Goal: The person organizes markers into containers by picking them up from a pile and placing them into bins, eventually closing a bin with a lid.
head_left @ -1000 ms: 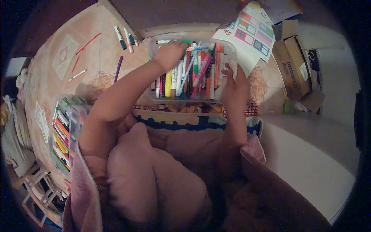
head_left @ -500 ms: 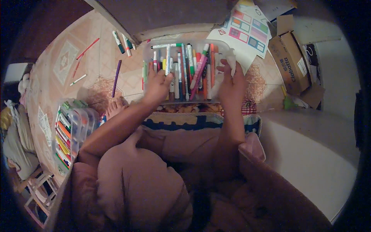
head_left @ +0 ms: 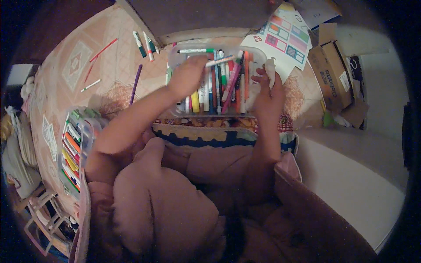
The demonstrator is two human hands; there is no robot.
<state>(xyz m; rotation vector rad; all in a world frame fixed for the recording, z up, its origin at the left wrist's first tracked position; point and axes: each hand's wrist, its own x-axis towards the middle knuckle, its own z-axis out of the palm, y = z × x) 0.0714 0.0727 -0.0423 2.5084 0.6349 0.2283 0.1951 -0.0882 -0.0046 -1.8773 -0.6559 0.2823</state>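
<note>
My left hand [head_left: 189, 78] is closed on a white marker [head_left: 221, 61] with printed marks on its barrel. It holds the marker almost level over a clear plastic bin [head_left: 259, 51]. Inside the bin many markers lie lengthwise, among them a pink marker [head_left: 231, 79], an orange one [head_left: 246, 83] and a yellow one [head_left: 195, 101]. By the bin's right side, my right hand [head_left: 268, 90] is closed around a crumpled white tissue or cloth [head_left: 270, 72] that sticks up between thumb and fingers.
A second clear bin of markers [head_left: 70, 162] stands at the left. Loose on the floor lie a purple stick [head_left: 136, 83], red sticks [head_left: 103, 50] and several markers [head_left: 139, 44]. A printed sheet [head_left: 283, 41] and an open cardboard box [head_left: 331, 74] are at the far right.
My left hand has lifted a white marker out from among the others and tilted it toward level. My right hand stays by the bin with the white tissue or cloth.
</note>
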